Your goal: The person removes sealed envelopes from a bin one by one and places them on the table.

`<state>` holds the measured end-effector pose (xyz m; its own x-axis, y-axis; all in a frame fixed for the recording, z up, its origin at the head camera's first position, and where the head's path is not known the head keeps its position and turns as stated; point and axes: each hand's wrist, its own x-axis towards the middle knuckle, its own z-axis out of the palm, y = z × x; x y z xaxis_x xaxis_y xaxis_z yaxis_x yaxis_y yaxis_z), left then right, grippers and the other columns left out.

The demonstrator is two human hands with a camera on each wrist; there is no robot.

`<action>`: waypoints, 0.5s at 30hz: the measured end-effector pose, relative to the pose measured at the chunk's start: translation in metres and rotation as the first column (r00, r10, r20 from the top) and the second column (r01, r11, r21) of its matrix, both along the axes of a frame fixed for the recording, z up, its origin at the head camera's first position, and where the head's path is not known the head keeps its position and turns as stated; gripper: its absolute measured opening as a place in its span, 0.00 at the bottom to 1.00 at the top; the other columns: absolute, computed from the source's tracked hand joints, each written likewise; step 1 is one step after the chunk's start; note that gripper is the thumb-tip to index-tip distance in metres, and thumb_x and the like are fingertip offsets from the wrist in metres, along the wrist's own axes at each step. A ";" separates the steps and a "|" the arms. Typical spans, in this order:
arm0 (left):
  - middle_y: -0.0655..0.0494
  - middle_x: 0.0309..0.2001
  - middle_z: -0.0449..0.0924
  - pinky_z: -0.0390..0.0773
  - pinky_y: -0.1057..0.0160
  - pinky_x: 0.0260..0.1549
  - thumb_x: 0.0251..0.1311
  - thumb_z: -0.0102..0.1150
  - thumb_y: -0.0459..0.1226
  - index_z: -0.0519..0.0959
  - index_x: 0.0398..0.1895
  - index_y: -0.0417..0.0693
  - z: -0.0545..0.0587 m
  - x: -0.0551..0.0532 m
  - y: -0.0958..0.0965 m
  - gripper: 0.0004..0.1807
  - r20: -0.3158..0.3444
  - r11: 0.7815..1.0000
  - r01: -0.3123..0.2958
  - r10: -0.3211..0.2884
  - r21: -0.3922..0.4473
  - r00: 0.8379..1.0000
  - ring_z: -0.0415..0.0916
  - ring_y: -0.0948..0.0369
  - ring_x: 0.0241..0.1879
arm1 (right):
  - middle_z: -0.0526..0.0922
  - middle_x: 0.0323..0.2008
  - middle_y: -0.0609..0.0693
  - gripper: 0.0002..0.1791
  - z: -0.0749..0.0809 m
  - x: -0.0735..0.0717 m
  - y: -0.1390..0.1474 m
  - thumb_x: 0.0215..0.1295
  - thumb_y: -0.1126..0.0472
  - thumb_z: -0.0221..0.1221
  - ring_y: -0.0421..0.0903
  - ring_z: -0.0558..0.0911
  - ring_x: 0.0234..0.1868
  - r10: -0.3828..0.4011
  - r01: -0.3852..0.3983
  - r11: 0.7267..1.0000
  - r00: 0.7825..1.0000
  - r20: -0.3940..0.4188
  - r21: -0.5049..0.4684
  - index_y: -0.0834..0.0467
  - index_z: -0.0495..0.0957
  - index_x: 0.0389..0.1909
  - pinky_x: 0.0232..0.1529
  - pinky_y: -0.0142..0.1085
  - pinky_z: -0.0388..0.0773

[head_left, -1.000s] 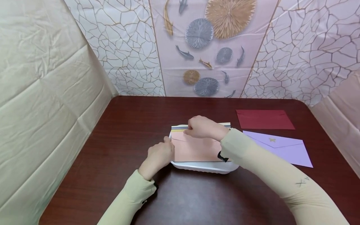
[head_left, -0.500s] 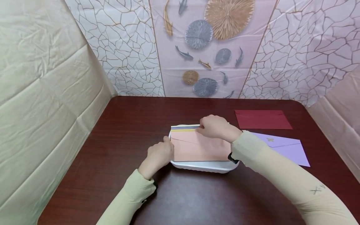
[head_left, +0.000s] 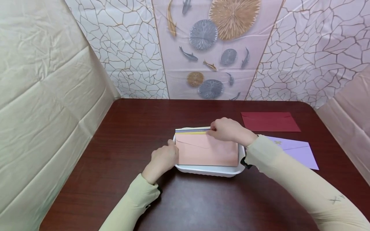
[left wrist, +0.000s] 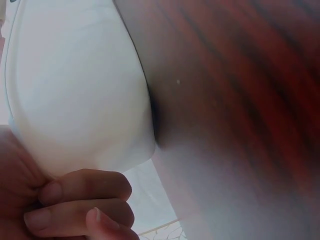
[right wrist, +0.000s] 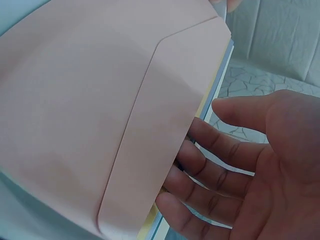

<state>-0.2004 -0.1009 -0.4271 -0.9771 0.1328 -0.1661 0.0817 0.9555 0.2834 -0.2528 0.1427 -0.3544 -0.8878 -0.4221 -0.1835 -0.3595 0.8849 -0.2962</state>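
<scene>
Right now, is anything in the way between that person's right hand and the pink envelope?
No, nothing visible is. In the right wrist view, the right hand already reaches the upper edge of the pink envelope. It lies on top in the white tray, with other paper edges showing only behind it.

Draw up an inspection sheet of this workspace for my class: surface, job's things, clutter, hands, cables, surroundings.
Surface: dark reddish-brown tabletop, shiny near the front.
Job's things: a white tray holds envelopes, the pink envelope foremost, with a yellow edge and a blue edge showing behind; a red envelope and a lilac envelope lie to the tray's right, the lilac one partly hidden by a sleeve.
Clutter: nothing seen.
Hands: the left hand grips the tray's left end; the right hand has its fingers at the pink envelope's top edge.
Cables: nothing seen.
Surroundings: patterned cloth behind, with fish and round motifs; cream cloth on the left.
</scene>
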 end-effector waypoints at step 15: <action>0.44 0.23 0.76 0.75 0.45 0.25 0.77 0.35 0.43 0.65 0.36 0.43 0.000 0.001 0.000 0.15 -0.009 1.000 0.002 -0.002 -0.002 1.000 0.80 0.46 0.27 | 0.71 0.22 0.47 0.15 -0.010 0.010 0.026 0.68 0.47 0.63 0.44 0.71 0.27 0.026 -0.026 1.000 0.987 0.159 0.002 0.56 0.79 0.33 0.30 0.37 0.67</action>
